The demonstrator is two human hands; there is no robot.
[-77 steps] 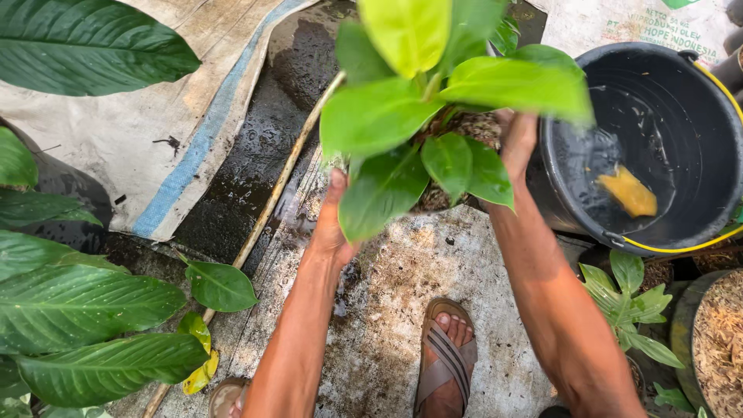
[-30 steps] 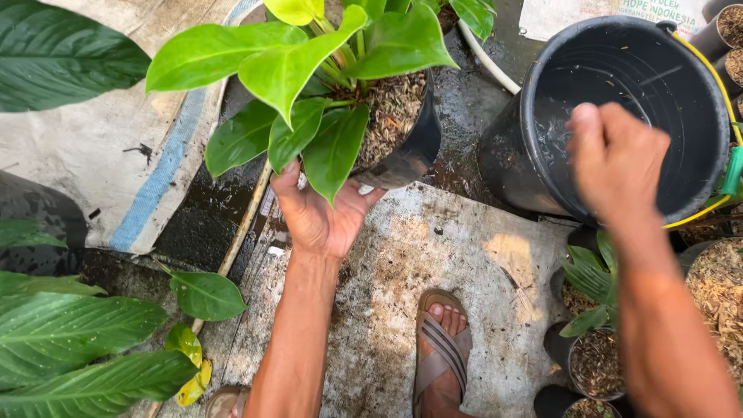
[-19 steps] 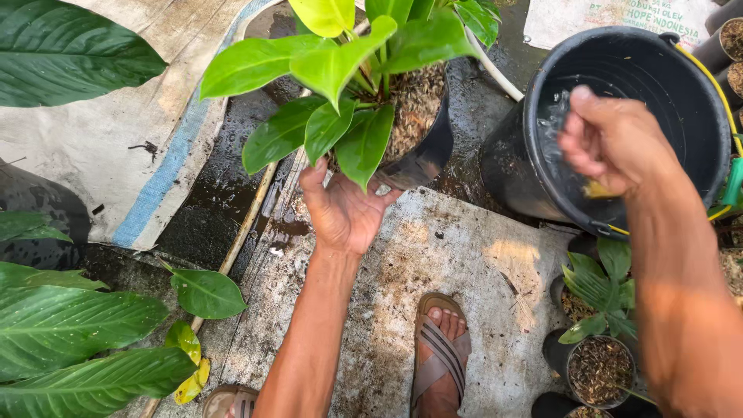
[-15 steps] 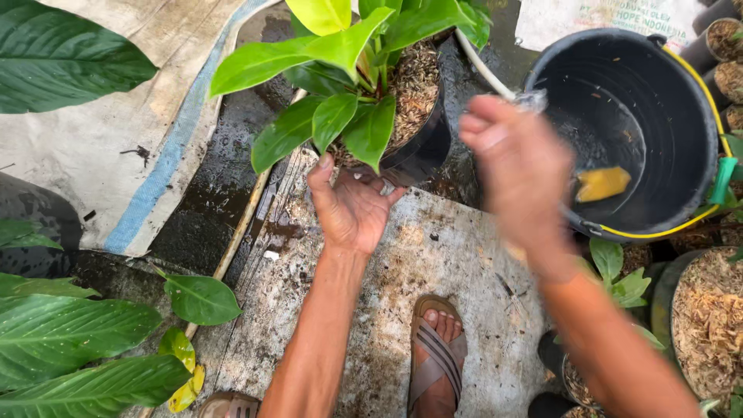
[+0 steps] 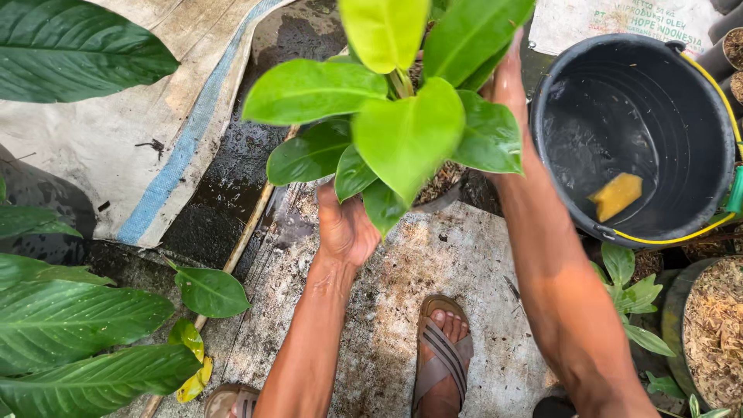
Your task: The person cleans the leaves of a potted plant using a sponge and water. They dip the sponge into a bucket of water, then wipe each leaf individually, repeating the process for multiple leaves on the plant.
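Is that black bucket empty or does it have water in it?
It holds water: the bucket shows a rippled, shiny surface inside, with a yellow sponge floating on it.

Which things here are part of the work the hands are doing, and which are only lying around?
In use:
- potted plant, bright green leaves, dark pot
- left hand at its near side
- right hand on its far side

Lying about:
- black bucket of water
- yellow sponge floating in it
- grey sack
- small potted plant
- sandalled foot on the concrete slab
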